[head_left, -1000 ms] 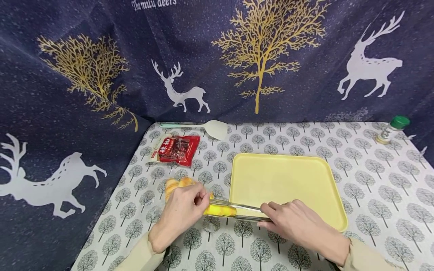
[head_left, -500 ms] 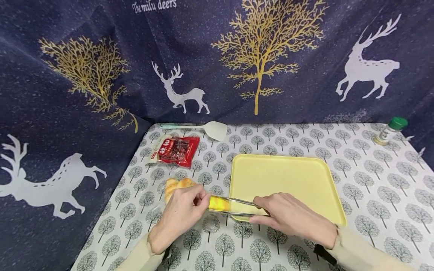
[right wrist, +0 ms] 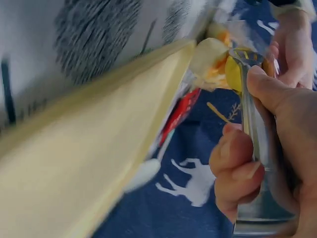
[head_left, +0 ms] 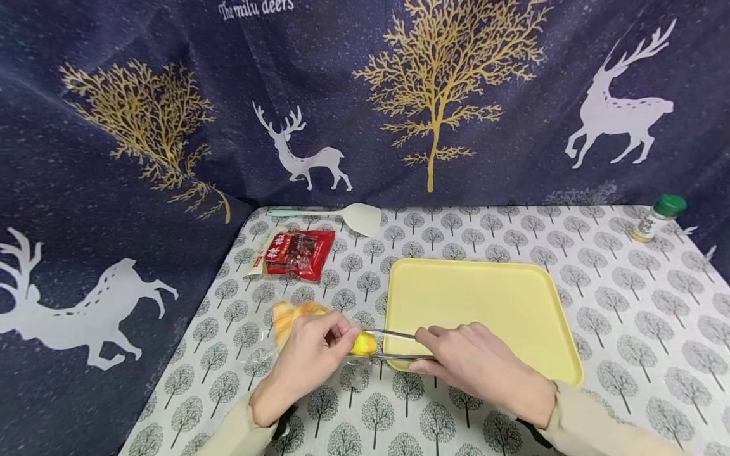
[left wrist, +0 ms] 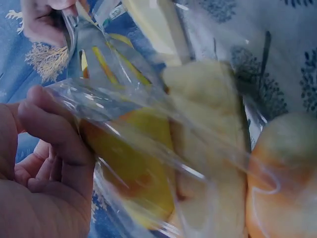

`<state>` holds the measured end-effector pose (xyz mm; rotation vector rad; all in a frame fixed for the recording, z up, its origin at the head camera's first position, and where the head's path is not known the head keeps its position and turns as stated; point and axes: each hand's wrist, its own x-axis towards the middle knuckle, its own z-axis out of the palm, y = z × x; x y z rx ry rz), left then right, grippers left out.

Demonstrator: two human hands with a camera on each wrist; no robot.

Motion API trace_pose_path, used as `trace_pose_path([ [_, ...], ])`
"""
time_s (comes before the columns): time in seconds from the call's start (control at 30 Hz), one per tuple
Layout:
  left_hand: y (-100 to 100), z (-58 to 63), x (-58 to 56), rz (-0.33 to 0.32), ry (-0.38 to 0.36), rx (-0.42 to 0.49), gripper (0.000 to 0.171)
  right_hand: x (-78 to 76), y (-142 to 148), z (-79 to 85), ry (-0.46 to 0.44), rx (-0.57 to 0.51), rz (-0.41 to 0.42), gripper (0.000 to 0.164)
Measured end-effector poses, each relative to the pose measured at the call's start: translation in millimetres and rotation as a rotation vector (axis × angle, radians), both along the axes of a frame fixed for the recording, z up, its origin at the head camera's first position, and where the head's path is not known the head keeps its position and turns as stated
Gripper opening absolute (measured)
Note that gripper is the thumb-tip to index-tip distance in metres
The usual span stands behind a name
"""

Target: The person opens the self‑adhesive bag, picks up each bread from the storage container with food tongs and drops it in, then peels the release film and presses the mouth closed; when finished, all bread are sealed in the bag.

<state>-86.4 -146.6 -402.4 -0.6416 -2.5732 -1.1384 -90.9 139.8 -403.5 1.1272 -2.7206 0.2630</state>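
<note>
My left hand [head_left: 313, 354] pinches the edge of a clear plastic bag [left wrist: 106, 104] at the left front of the table. Inside the bag are pale and orange-brown bread pieces [head_left: 285, 320], seen close through the plastic in the left wrist view. Metal tongs [right wrist: 262, 153] are gripped by my right hand [head_left: 479, 364], thumb on one arm and fingers round the other. Between the tongs' arms sits a yellow bread piece [head_left: 365, 344] at the bag's mouth, its left part hidden behind my left hand in the head view.
A pale yellow tray [head_left: 473, 297] lies to the right, partly under my right hand. Behind the bag are a red packet [head_left: 308, 253] of dark food and a spatula [head_left: 362, 220]. A green-capped shaker jar [head_left: 656, 218] stands at the back right.
My right hand has moved left with the tongs, carrying the yellow bread piece further behind my left hand and into the bag's mouth. The left hand has kept its place.
</note>
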Motion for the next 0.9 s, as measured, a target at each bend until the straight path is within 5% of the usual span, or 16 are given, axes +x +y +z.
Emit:
trace_pose_path([
  [0.2,2.2,-1.9,0.2,0.026,0.032,0.005,0.020,-2.3,-3.2,-3.5,0.230,0.084,0.046,0.041],
  [0.27,2.6,-2.3,-0.4,0.060,0.051,0.010,0.021,-3.7,-3.4,-3.2,0.164,0.066,0.053,0.040],
  [0.47,0.9,-2.0,-3.1,0.117,0.061,0.018,0.024,-8.2,-4.3,-0.9,-0.283,-0.087,0.014,0.041],
  [0.9,-8.5,-1.9,-7.2,0.205,-0.058,-0.044,0.021,-4.7,20.4,-12.1,-0.407,-0.085,-0.106,0.054],
])
